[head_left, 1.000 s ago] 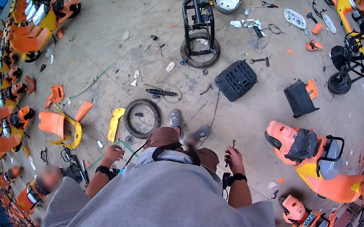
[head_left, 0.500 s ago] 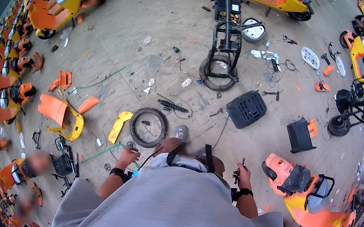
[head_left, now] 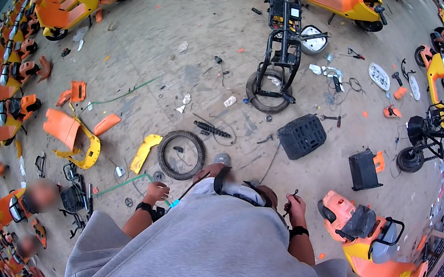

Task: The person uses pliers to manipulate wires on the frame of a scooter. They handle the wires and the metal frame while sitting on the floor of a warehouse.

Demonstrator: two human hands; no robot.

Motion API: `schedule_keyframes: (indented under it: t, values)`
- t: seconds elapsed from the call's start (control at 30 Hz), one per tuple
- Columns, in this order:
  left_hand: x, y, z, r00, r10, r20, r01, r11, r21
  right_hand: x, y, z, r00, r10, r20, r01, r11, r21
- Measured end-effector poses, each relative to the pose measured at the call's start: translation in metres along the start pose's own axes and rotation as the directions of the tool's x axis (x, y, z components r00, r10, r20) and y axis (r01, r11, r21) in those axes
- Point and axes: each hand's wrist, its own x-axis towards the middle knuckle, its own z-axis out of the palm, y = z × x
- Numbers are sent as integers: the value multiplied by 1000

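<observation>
My right hand, at the lower right of my body, is closed around a slim dark wrench-like tool that stands upright past the fingers; its exact kind is hard to make out. My left hand hangs low on the other side, with fingers apart and nothing visible in them. Nearest to it on the floor are a black tyre, a yellow curved panel and a green strip. Dark bands circle both wrists. My shoes show just ahead of my body, beside the tyre.
Ahead stands a stripped black scooter frame with a wheel. A black crate, a black box, a shock absorber and orange-yellow body shells lie around. An orange-yellow scooter is close on the right; rows of scooters line the left.
My right hand has turned slightly, with the tool now leaning differently in it. The left hand has barely moved. The view has shifted a little.
</observation>
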Motion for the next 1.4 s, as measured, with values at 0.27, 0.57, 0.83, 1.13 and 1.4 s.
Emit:
schedule_keyframes:
  t: [0.27,0.57,0.83,1.13,1.4]
  values:
    - [11,33,14,997,56,49,-59,997,52,-23,-5,-5,995,95,-18,-94,995,43]
    - [12,62,23,994,86,68,-89,994,56,-17,18,-17,986,140,-94,-139,990,15]
    - [12,54,15,996,56,63,-65,988,138,-20,21,-18,986,156,-53,-148,980,131]
    - [6,74,25,993,90,71,-102,975,196,-20,23,-19,965,253,-71,-252,968,24]
    - [5,94,29,982,155,111,-180,945,273,-17,30,-24,972,220,-84,-215,974,65]
